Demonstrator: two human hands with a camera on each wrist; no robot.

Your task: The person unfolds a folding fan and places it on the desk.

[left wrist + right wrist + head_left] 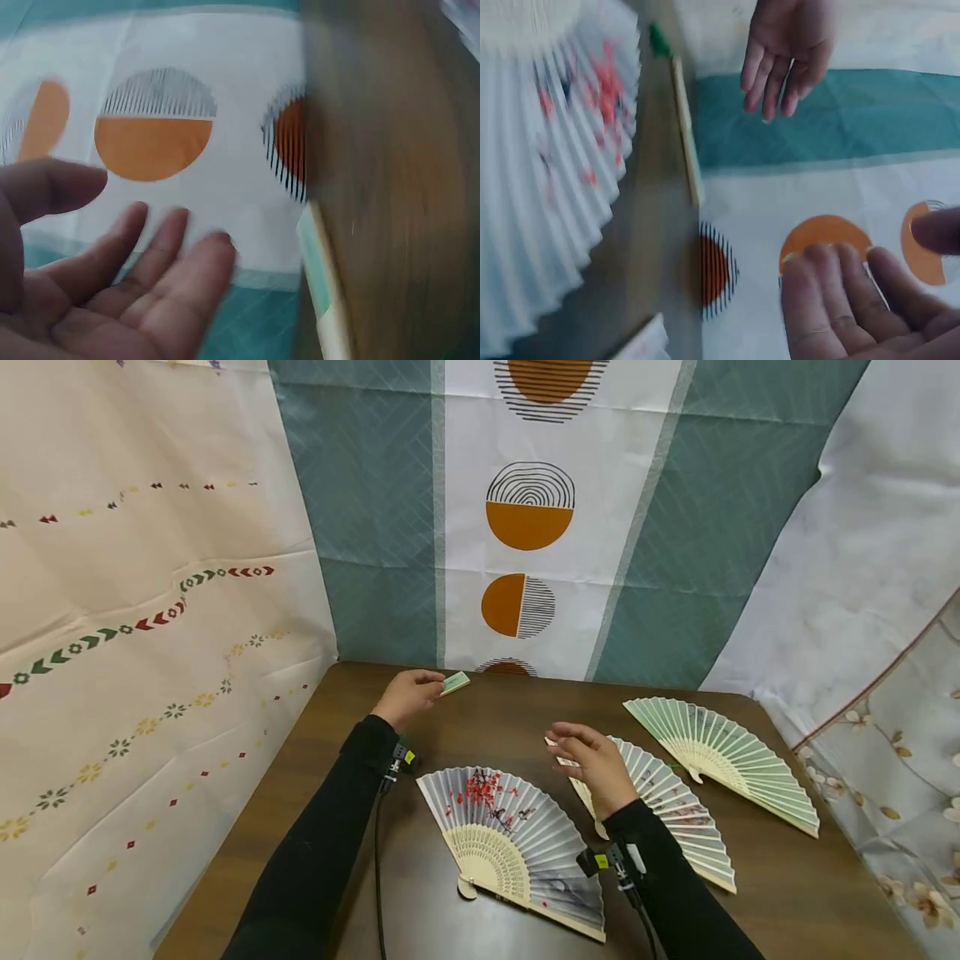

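Over the back left of the table, my left hand (408, 697) holds nothing, its fingers loosely spread in the left wrist view. Just beyond its fingertips lies a folded fan (456, 682), slim and pale with a green side; the hand hides part of it in the head view. A green tassel (658, 40) shows at its end in the right wrist view. My right hand (594, 764) hovers palm inward, fingers relaxed, overlapping a spread white fan (678, 802). Between my forearms lies another spread fan (517, 827), greyish with red blossoms.
A spread light green fan (723, 756) lies at the right of the brown table (502, 718). Patterned cloth (375, 527) hangs right behind the table's back edge, with more cloth on both sides. Cables (378, 877) run from the wrist cameras along my forearms.
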